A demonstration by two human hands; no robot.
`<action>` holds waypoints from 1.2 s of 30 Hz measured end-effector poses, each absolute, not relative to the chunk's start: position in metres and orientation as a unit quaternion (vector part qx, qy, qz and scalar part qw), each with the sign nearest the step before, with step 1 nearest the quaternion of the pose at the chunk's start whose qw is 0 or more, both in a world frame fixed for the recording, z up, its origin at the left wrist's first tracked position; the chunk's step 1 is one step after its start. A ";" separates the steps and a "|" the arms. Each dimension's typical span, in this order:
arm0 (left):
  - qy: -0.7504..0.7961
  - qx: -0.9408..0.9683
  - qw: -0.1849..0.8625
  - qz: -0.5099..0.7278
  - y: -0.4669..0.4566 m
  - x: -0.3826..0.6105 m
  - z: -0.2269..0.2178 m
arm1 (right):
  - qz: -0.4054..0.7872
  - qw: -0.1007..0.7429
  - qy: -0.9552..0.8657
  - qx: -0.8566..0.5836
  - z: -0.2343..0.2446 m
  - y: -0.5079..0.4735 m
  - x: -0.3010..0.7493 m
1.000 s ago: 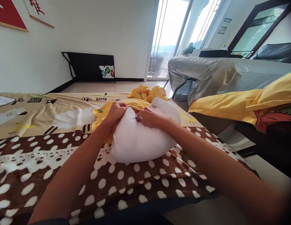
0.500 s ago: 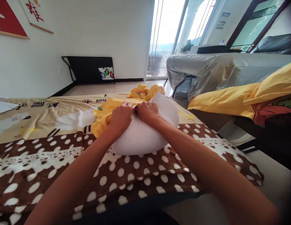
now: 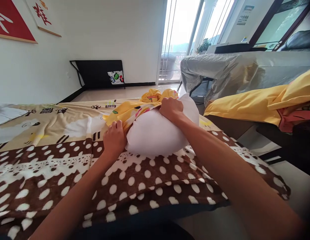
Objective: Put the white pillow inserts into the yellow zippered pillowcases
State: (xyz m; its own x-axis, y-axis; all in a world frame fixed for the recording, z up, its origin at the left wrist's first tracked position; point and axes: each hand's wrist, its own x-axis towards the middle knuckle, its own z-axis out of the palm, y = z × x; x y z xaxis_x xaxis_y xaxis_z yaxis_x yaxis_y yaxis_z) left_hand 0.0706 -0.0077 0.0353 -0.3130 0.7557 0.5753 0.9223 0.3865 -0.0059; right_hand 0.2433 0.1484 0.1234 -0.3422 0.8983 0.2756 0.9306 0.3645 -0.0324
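A white pillow (image 3: 157, 135) lies on the patterned blanket (image 3: 135, 181), its far part inside a bunched yellow pillowcase (image 3: 127, 110). My left hand (image 3: 115, 137) is closed on the pillowcase's edge at the pillow's left corner. On the far side of the pillow, my right hand (image 3: 171, 107) is closed round the opening's edge, and its fingertips are hidden. Between the two hands the pillowcase edge is stretched across the top of the pillow. The pillow's near half and right end are bare.
Yellow printed fabric (image 3: 247, 100) lies over a dark surface to the right. Behind it stands a table under a plastic cover (image 3: 217, 66). A black folded frame (image 3: 100, 73) leans against the far wall. White cloth (image 3: 10, 115) lies at the bed's left.
My hands have moved apart: the left one down and left to the pillow's corner, the right one up and right. The pillowcase edge is now spread between them.
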 end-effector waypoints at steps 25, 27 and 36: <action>-0.683 -0.548 -0.063 -0.478 0.023 0.125 0.077 | -0.055 0.134 -0.780 -0.608 0.128 0.157 0.275; -0.711 -0.527 -0.082 -0.459 0.024 0.120 0.077 | -0.073 0.133 -0.794 -0.589 0.127 0.146 0.264; -0.735 -0.537 -0.013 -0.414 0.011 0.121 0.044 | -0.149 0.095 -0.911 -0.374 0.126 0.079 0.272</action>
State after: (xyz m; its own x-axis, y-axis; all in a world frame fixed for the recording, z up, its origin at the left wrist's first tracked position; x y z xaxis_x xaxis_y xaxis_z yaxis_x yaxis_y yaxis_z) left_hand 0.1212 0.0112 0.0439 -0.4233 0.7999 0.4254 0.7783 0.0807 0.6227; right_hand 0.2719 0.0789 0.1257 -0.7029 0.6519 0.2846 0.7086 0.6765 0.2006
